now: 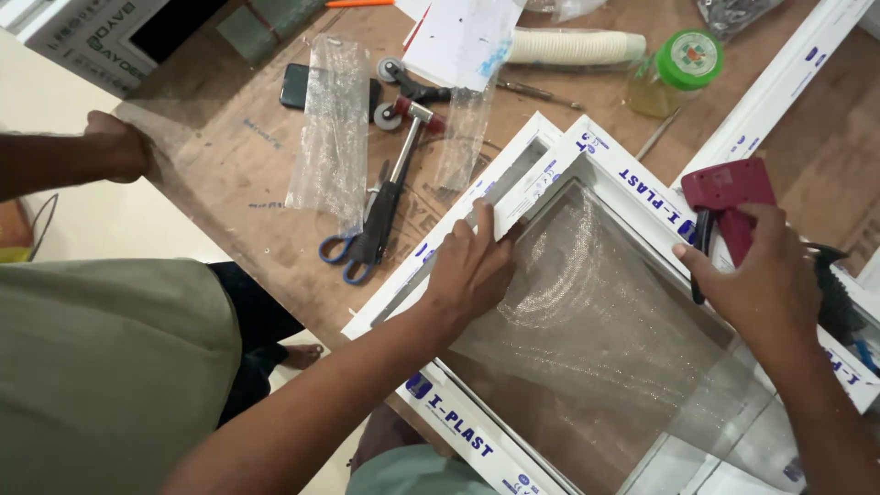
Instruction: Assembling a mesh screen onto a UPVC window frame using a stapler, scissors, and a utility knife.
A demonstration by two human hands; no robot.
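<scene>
The left hand (472, 270) presses flat, fingers spread, on the grey mesh (587, 312) at the corner of the white window frame (632, 188), which lies on the brown bench (257, 165). The right hand (761, 275) has its grip closed round a red tool (724, 188) at the frame's far rail. Blue-handled scissors (353, 247) and a small hammer (403, 147) lie just left of the frame. Another person's hand (115, 147) holds the bench edge.

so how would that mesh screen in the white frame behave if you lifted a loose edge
The mesh screen is see-through and thin, so probably light and floppy. The left hand presses its edge against the white frame, suggesting it shifts easily unless held.
</scene>
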